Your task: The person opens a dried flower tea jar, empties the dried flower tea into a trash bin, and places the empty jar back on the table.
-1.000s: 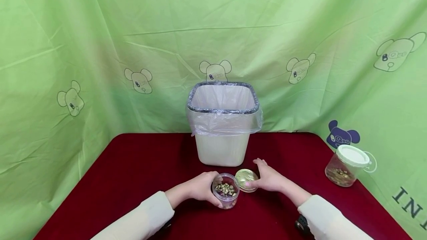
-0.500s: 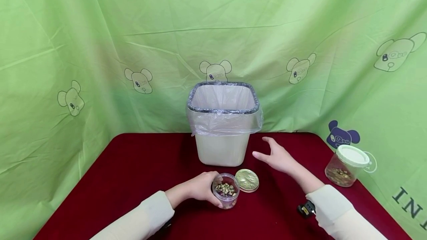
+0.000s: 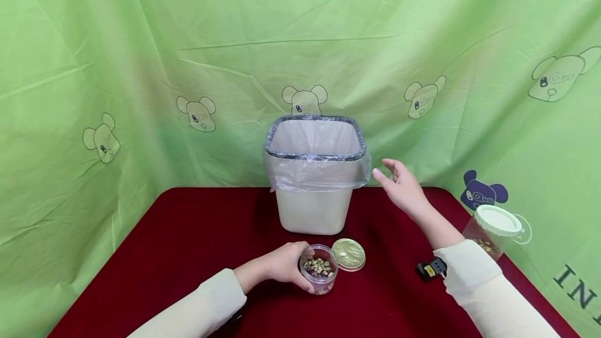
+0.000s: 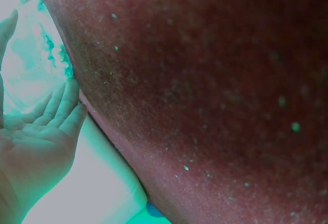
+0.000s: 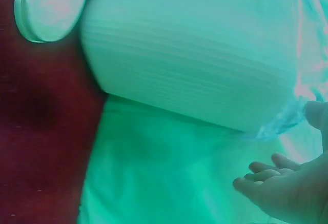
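My left hand (image 3: 281,266) grips a clear round jar (image 3: 321,289) from its left side, thumb in front. Small yellowish dried pieces (image 3: 319,267) fill part of the uncovered jar. Just right of it, a round gold-coloured lid (image 3: 348,253) lies flat on the table. My right hand (image 3: 405,188) is raised off the table beside the bin's right rim, fingers loosely bent and holding nothing. In the right wrist view that hand (image 5: 292,188) is close to the plastic liner (image 5: 287,117); whether it touches cannot be told. The pale bin (image 3: 313,213) stands upright behind the jar.
A second clear jar (image 3: 488,244) with a white lid and loop handle stands at the right table edge, partly behind my right forearm. Dark red cloth (image 3: 202,244) covers the table. Green printed curtains (image 3: 235,67) enclose the back and sides.
My right hand has left the gold-coloured lid and moved up and away to the bin's right rim. The left hand and its jar have stayed in place.
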Motion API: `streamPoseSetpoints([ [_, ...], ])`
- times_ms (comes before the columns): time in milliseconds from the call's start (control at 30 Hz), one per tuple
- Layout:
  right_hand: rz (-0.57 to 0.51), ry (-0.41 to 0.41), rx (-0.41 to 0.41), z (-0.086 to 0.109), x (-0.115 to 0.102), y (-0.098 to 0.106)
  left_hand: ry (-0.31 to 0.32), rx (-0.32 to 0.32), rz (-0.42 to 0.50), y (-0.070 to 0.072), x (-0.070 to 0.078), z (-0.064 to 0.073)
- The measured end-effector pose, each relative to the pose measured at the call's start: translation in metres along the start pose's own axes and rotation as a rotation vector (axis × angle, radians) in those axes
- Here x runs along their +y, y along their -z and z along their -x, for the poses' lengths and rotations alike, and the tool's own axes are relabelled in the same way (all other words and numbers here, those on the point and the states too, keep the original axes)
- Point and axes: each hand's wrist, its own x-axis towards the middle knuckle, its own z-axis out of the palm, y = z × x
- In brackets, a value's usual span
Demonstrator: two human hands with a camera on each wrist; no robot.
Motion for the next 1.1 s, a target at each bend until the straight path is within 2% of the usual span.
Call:
streamPoseSetpoints([
  [100, -0.138, 0.011, 0.018, -0.007, -0.007, 0.004, 0.000, 0.000, -0.002, 0.000, 0.000, 0.000],
  [267, -0.281, 0.025, 0.022, -0.018, -0.017, 0.005, 0.003, -0.006, 0.003, 0.000, 0.001, -0.001],
  [600, -0.508, 0.093, -0.002, -0.037, -0.028, -0.016, 0.003, -0.009, -0.001, -0.001, 0.000, -0.001],
  [900, -0.649, 0.067, -0.001, -0.045, -0.029, -0.034, -0.001, -0.007, 0.000, -0.001, -0.001, -0.002],
  [1100, -0.670, 0.057, 0.038, -0.047, -0.027, -0.043, -0.003, -0.008, 0.001, 0.000, -0.001, 0.000],
])
